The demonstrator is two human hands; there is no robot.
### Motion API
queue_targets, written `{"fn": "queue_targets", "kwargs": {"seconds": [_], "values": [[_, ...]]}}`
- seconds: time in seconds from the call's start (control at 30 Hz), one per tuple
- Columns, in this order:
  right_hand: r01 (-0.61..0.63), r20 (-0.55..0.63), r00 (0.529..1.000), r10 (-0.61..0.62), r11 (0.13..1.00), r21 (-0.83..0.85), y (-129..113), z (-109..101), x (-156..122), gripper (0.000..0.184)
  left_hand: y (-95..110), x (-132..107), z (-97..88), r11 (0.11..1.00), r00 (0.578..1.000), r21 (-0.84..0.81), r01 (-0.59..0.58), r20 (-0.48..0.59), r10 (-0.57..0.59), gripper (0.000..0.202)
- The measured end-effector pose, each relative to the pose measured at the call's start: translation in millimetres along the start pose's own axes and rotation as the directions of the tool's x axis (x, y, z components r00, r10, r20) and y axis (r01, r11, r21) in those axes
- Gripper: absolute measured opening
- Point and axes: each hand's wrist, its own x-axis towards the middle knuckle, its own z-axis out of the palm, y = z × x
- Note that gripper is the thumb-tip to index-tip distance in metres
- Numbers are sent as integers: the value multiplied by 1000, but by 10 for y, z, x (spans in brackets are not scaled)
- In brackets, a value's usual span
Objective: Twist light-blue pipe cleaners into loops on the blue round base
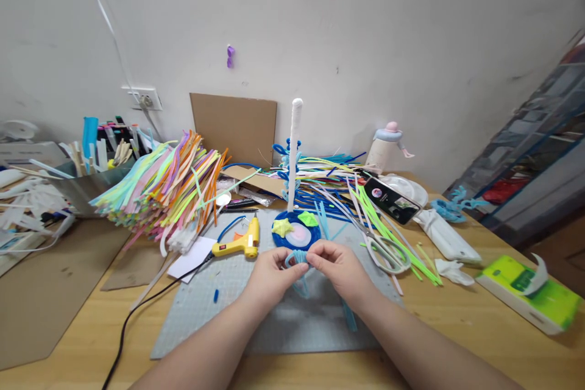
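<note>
Light blue pipe cleaners, coiled into loops, are pinched between my two hands above the grey cutting mat. My left hand grips the looped part from the left, its thumb across the front. From the right, my right hand holds the other side of the coil with thumb and index finger. Just beyond my fingers lies a dark blue round base with a yellow star, a green star and a pink-white centre. A white upright rod rises behind it, blue curls around it.
A yellow hot glue gun lies left of my hands, its black cord running forward. Scissors, a phone and green pipe cleaners lie right. A colourful pipe-cleaner bundle stands left; a tissue pack sits far right.
</note>
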Motion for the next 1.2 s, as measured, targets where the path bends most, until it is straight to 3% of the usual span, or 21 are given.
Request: {"fn": "queue_targets", "kwargs": {"seconds": [0.13,0.23,0.63,0.9,1.2], "values": [[3,-7,1000,-3,1000,-8,-16,-4,-6,22,71,13,-13,988,996,-156,11,-89,-26,27],[-5,5,1000,5,1000,-10,-19,-4,-8,21,114,18,-37,981,995,-192,14,-95,-33,26],[12,66,998,-10,1000,-28,26,1,-8,23,109,17,-61,993,1000,-119,2,-23,-5,21],[-89,47,995,85,992,84,11,28,4,23,95,25,-47,951,986,-265,161,3,-166,27],[-80,56,995,77,996,46,-8,48,-18,25,80,14,-50,977,994,-186,106,-2,-108,23]]}}
